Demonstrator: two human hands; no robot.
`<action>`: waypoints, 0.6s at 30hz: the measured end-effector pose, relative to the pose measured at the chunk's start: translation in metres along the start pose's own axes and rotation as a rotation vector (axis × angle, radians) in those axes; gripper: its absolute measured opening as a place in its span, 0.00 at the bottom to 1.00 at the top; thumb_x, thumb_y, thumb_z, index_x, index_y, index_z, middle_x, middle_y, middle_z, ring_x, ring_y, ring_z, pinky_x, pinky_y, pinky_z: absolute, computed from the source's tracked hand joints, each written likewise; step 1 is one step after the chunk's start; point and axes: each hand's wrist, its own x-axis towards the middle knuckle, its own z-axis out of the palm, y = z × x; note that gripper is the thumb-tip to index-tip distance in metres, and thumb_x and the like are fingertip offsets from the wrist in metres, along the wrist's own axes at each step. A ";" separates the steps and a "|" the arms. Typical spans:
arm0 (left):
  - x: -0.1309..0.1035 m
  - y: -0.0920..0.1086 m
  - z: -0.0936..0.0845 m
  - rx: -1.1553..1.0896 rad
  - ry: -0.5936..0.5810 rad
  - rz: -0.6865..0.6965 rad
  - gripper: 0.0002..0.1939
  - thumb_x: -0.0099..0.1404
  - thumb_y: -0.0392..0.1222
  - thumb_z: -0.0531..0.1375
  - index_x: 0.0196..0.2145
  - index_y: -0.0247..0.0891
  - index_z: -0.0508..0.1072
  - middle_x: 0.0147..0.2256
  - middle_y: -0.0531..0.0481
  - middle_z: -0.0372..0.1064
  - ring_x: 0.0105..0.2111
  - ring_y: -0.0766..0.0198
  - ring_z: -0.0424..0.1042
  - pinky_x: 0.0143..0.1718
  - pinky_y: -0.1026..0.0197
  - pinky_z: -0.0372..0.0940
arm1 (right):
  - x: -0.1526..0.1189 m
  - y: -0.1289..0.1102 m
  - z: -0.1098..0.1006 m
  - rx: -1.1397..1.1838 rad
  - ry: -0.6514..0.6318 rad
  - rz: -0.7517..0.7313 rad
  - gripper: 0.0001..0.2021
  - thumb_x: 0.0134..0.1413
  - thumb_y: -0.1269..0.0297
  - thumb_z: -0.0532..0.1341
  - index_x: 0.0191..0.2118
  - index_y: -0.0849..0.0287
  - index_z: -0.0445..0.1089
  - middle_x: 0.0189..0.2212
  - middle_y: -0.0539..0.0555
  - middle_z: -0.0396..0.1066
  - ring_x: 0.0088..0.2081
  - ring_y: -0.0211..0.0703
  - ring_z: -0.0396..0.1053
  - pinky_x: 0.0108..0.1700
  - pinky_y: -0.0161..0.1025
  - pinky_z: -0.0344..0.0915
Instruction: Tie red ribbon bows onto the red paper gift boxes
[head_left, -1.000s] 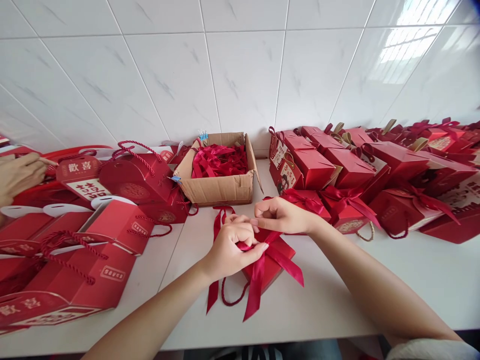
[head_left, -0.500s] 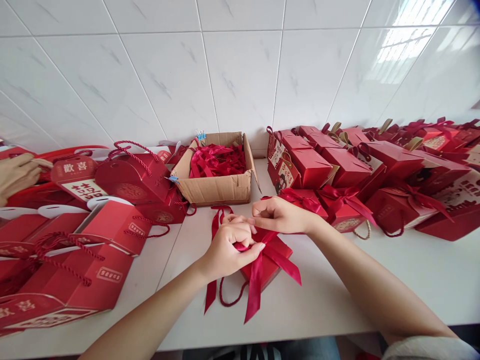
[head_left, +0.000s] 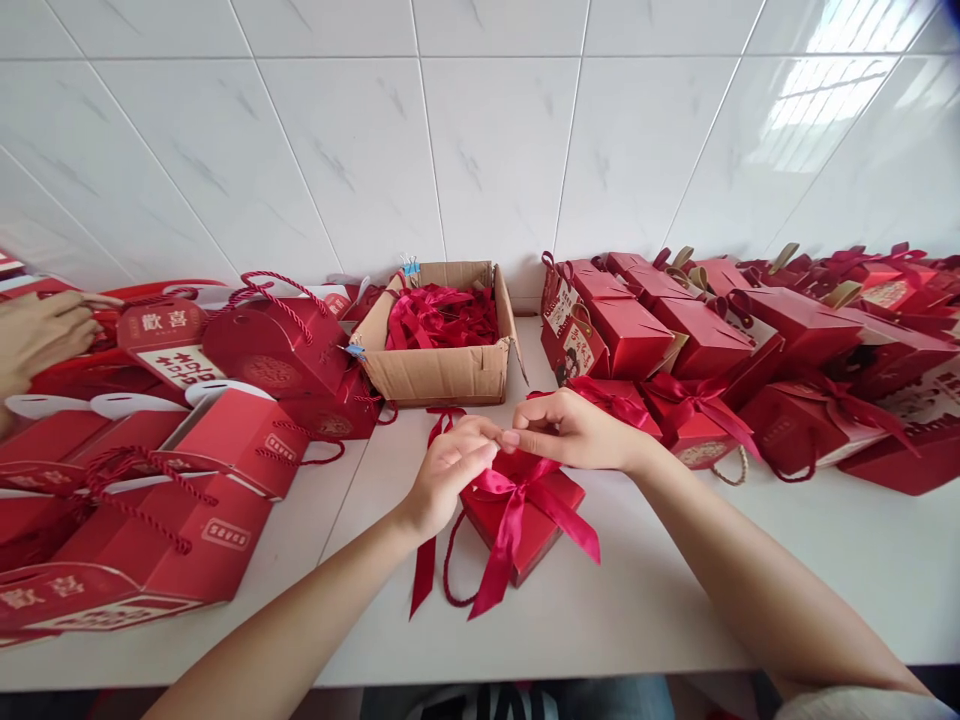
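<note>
A red gift box (head_left: pixel 541 520) lies on the white table in front of me, tied with a crimson ribbon bow (head_left: pixel 517 490) whose tails hang over its front. A twisted red cord loops out at its left side. Over the back of the box, my left hand (head_left: pixel 452 470) has its fingertips pinched close against those of my right hand (head_left: pixel 574 432). My right hand is curled, thumb and forefinger together. Whatever lies between the fingertips of either hand is too small to make out. Another ribbon strip (head_left: pixel 424 575) hangs down left of the box.
Behind stands a cardboard box (head_left: pixel 435 375) full of crimson ribbons. Red boxes with cord handles (head_left: pixel 172 520) crowd the left, where another person's hand (head_left: pixel 45 335) reaches in. Rows of red boxes (head_left: pixel 630 335) fill the right, several with bows. A tiled wall closes the back.
My left hand has let go of the bow and moved up and back toward my right fingertips. The bow's loops are now uncovered. The view has shifted slightly.
</note>
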 end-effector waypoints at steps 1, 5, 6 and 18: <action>0.000 -0.001 0.000 0.001 0.009 -0.021 0.21 0.63 0.49 0.50 0.16 0.38 0.62 0.38 0.43 0.72 0.42 0.55 0.68 0.48 0.53 0.61 | 0.000 0.000 -0.001 0.004 0.006 0.001 0.18 0.61 0.54 0.56 0.26 0.62 0.65 0.19 0.46 0.56 0.22 0.31 0.51 0.22 0.31 0.49; 0.002 -0.004 -0.002 -0.034 -0.021 -0.087 0.18 0.61 0.45 0.49 0.15 0.38 0.61 0.41 0.43 0.72 0.44 0.53 0.68 0.48 0.53 0.61 | -0.002 -0.001 -0.004 0.033 0.000 0.018 0.18 0.61 0.53 0.56 0.26 0.62 0.65 0.19 0.45 0.55 0.22 0.31 0.50 0.22 0.31 0.48; 0.002 -0.005 -0.003 -0.064 -0.054 -0.091 0.16 0.58 0.43 0.48 0.16 0.38 0.61 0.42 0.43 0.72 0.44 0.53 0.68 0.47 0.52 0.62 | -0.003 -0.001 -0.005 0.049 -0.003 0.022 0.18 0.61 0.53 0.56 0.26 0.62 0.65 0.19 0.45 0.56 0.22 0.31 0.50 0.22 0.31 0.49; 0.005 -0.009 -0.009 -0.074 -0.243 -0.130 0.09 0.51 0.31 0.53 0.16 0.39 0.66 0.46 0.46 0.71 0.49 0.52 0.68 0.50 0.51 0.63 | -0.006 -0.004 -0.013 0.105 -0.012 0.009 0.17 0.61 0.55 0.57 0.28 0.63 0.69 0.21 0.48 0.62 0.23 0.32 0.54 0.24 0.31 0.53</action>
